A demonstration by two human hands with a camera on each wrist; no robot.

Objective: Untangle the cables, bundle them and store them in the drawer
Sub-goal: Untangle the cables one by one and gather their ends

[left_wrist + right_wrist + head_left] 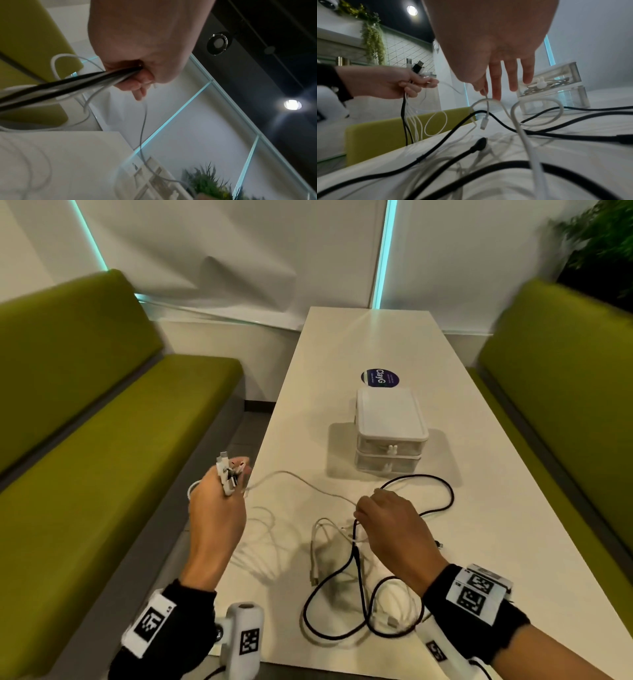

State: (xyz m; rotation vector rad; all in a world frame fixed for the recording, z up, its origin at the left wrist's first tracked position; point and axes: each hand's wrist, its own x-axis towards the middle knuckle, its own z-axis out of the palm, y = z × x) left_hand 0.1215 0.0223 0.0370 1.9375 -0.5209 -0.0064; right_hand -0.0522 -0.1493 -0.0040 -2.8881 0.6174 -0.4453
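The left hand point(215, 508) is raised off the white table's point(479, 508) left edge, fingers clamped round a fistful of plug ends point(227, 474), black and white leads hanging from it. At about three o'clock from it, the right hand point(394, 529) pinches a thin white cable point(485, 108) between thumb and forefinger, its other fingers straight. Tangled black cable point(356, 577) and white cables point(263, 542) lie beneath, and the shut two-drawer box point(390, 436) stands at twelve o'clock from the right hand.

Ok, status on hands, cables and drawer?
Left hand grips gathered plug ends. Right hand pinches thin white cable. Thick black cable still looped over it. Small clear plastic drawer unit closed.
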